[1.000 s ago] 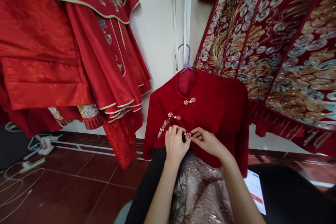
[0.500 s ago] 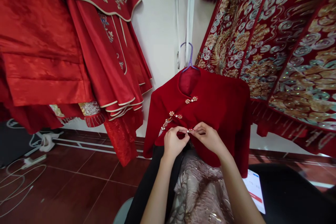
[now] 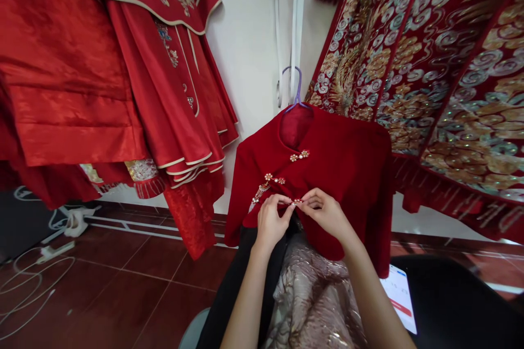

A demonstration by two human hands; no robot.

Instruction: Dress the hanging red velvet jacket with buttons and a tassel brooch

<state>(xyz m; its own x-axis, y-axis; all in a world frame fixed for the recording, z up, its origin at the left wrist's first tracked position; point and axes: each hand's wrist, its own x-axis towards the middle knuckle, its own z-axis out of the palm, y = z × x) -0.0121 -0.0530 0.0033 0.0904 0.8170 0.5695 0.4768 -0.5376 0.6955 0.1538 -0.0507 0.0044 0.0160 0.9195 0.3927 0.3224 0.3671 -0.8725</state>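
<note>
A dark red velvet jacket (image 3: 344,163) hangs from a purple hanger (image 3: 298,90) in front of me. Its upper front carries a beaded flower clasp (image 3: 299,156), fastened near the collar. Lower down is a second flower clasp (image 3: 274,179), with a beaded tassel ornament (image 3: 260,192) beside it. At the jacket's lower front edge, my left hand (image 3: 272,221) and my right hand (image 3: 325,214) meet, each pinching one side of a third beaded clasp (image 3: 295,202). Fingertips partly cover that clasp, so I cannot tell whether its halves are joined.
Red garments (image 3: 164,82) hang at the left, and a heavily embroidered red garment (image 3: 429,82) at the right. Shiny pinkish fabric (image 3: 311,294) lies below my hands. A phone (image 3: 399,297) rests on a black surface (image 3: 454,300). White cables (image 3: 39,278) trail over the tiled floor.
Both hands stay at the third clasp, with only small finger shifts. The fingertips have drawn slightly closer together and cover more of the beads. The view has shifted slightly.
</note>
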